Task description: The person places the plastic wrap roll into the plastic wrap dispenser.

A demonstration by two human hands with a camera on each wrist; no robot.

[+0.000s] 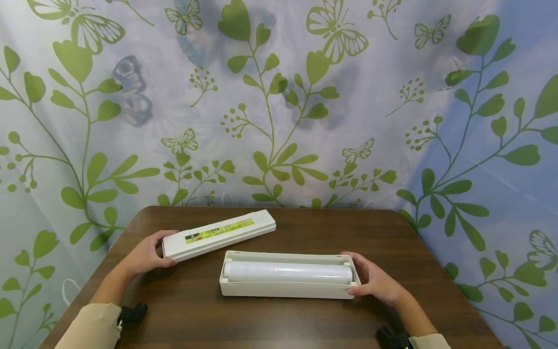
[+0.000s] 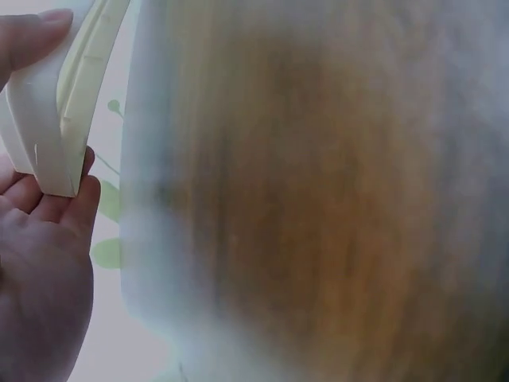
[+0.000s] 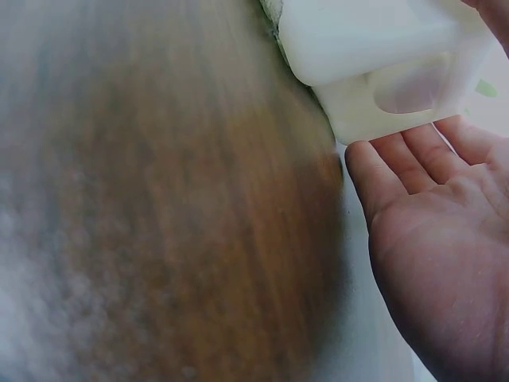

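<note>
A long white lid (image 1: 220, 235) with a yellow-green label lies slanted on the left half of the table. My left hand (image 1: 146, 252) grips its left end, the thumb on the near side and fingers on the far side. The left wrist view shows the end of the lid (image 2: 40, 111) between thumb and fingers. To the right stands an uncovered white box (image 1: 283, 290) holding a roll of clear plastic wrap (image 1: 287, 272). Its right end is between the thumb and fingers of my right hand (image 1: 378, 280). In the right wrist view, fingers (image 3: 378, 171) touch the box's edge.
The brown wooden table (image 1: 261, 325) has its far edge just behind the lid. A curtain (image 1: 279, 121) with green leaves and butterflies hangs behind and on both sides. Black straps (image 1: 132, 312) are on both wrists.
</note>
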